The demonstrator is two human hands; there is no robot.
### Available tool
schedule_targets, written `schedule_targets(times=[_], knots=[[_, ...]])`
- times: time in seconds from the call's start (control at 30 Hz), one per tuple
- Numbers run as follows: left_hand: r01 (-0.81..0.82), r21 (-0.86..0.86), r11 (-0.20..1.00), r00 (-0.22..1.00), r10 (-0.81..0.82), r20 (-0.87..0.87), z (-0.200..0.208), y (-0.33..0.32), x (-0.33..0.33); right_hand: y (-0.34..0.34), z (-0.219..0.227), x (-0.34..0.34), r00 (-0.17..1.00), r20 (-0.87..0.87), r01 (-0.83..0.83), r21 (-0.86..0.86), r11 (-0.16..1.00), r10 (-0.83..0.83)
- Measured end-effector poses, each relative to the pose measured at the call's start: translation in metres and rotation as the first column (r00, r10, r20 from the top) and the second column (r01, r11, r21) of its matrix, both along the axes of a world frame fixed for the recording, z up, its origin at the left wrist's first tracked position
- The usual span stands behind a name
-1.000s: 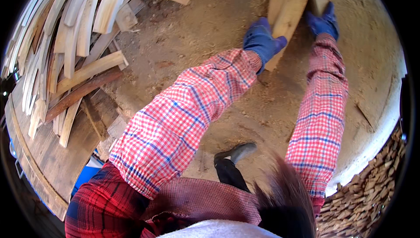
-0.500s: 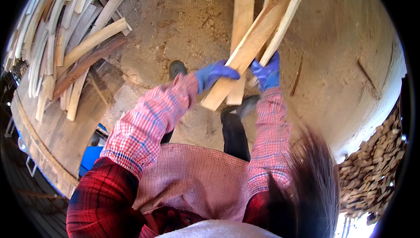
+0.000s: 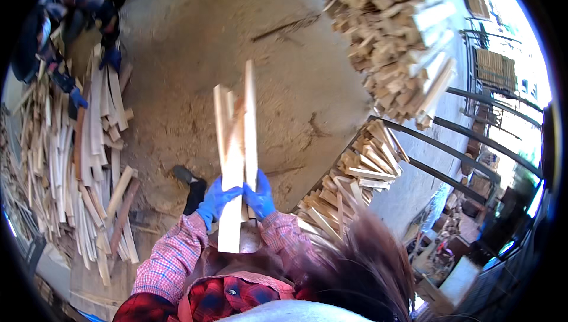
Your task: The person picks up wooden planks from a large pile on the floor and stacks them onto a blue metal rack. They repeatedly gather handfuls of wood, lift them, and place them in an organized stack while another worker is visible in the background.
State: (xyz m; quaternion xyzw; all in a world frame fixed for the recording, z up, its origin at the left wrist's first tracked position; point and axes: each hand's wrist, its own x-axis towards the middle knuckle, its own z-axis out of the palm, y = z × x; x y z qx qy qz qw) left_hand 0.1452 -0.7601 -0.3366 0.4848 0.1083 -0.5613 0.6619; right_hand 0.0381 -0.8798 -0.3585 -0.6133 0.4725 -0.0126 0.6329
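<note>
Both hands wear blue gloves and hold a small bundle of pale wooden boards (image 3: 231, 168) in front of my body. My left hand (image 3: 216, 201) is closed around the left side of the bundle. On the other side, my right hand (image 3: 259, 195) grips the edge of a narrow board (image 3: 250, 126). The boards point away from me, their far ends spread slightly apart. One board's near end reaches below my hands, over my apron. Some fingers are hidden behind the wood.
A heap of long wooden strips (image 3: 89, 162) lies at left, where another person's gloved hands (image 3: 110, 58) touch it. Short wood pieces form a large pile (image 3: 384, 32) at far right and a lower stack (image 3: 349, 186) nearer me. Dark rails (image 3: 473, 138) run along the right.
My view and body have turned right, bringing the wood piles and the other person into sight. The boards have come along in both hands and now sit closer to my body.
</note>
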Motion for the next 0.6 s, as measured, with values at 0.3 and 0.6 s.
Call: schedule_targets(times=[0.3,0.6], knots=[[0.474,-0.326,0.818,0.733,-0.162,0.661,0.315,-0.333,0.124,-0.306,0.287,0.086,0.701,0.710,0.210,-0.113,0.971,-0.070],[0.435,-0.035,0.900,0.317,-0.117,0.941,0.319,-0.277,0.072,-0.454,0.217,0.031,0.883,0.346,0.432,-0.343,0.834,-0.316]])
